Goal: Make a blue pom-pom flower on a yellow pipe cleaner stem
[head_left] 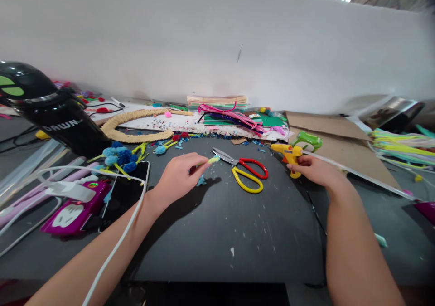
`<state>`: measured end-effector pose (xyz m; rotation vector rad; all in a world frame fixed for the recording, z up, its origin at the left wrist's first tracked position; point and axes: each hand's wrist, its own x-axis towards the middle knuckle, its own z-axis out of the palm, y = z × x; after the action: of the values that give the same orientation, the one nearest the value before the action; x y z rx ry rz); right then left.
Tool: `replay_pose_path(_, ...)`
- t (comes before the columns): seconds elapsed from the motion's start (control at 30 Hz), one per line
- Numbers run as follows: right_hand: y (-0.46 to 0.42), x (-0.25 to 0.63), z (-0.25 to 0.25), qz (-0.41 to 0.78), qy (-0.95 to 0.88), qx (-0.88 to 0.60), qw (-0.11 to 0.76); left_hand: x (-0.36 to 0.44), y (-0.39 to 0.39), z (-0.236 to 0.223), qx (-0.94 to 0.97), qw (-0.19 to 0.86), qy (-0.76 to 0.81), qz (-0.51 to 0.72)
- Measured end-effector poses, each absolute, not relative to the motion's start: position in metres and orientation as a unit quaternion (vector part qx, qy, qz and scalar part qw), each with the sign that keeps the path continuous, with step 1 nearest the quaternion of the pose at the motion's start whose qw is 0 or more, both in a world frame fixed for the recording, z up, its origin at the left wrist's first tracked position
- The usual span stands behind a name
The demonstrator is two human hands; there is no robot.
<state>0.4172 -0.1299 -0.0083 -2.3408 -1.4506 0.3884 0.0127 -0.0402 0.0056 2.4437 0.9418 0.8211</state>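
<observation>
My left hand (183,174) pinches a short piece of yellow-green pipe cleaner (214,159), whose tip looks light blue. Just beyond that tip, scissors (243,165) with one red and one yellow handle lie partly spread on the grey table. On the right, my right hand (311,170) is wrapped round the grip of a yellow hot glue gun (287,152), its nozzle pointing left; a glue stick appears to run out of its back. A small light-blue fuzzy bit (201,180) lies below my left hand.
A black bottle (68,120) stands at left, near a purple power bank (76,211) with a white cable crossing my left forearm. Blue pom-pom stems (120,156) and a tan ring (118,127) lie behind. Cardboard (353,156) and pipe cleaners (401,145) lie right.
</observation>
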Motion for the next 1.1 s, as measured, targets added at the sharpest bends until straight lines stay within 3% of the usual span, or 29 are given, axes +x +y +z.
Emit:
replay_pose_path(0.1, -0.124, 0.411, -0.010, 0.154, -0.467, -0.853, 0.177, 0.013, -0.040, 0.006, 0.872, 0.196, 0.338, 0.295)
replay_pose_path(0.27, -0.129, 0.408, -0.004, 0.068, -0.451, -0.881, 0.124, 0.013, -0.040, 0.006, 0.873, 0.191, 0.342, 0.290)
replay_pose_path(0.47, -0.136, 0.362, 0.021, 0.377, -0.588, -0.715, 0.041, 0.013, -0.040, 0.005, 0.875, 0.194, 0.340, 0.285)
replay_pose_path(0.5, -0.131, 0.355, 0.018, 0.367, -0.618, -0.692, 0.064, 0.013, -0.040, 0.004, 0.875, 0.193, 0.339, 0.286)
replay_pose_path(0.6, -0.108, 0.343, -0.002, 0.092, -0.627, -0.738, 0.232, 0.013, -0.041, 0.004, 0.878, 0.188, 0.334, 0.287)
replay_pose_path(0.63, -0.099, 0.343, -0.011, 0.038, -0.631, -0.734, 0.249, 0.013, -0.041, 0.004, 0.879, 0.187, 0.331, 0.288)
replay_pose_path(0.8, -0.072, 0.347, -0.043, -0.008, -0.655, -0.725, 0.215, 0.014, -0.042, 0.005, 0.878, 0.187, 0.326, 0.295)
replay_pose_path(1.1, -0.073, 0.338, -0.036, -0.034, -0.641, -0.749, 0.164, 0.015, -0.043, 0.009, 0.874, 0.189, 0.314, 0.320)
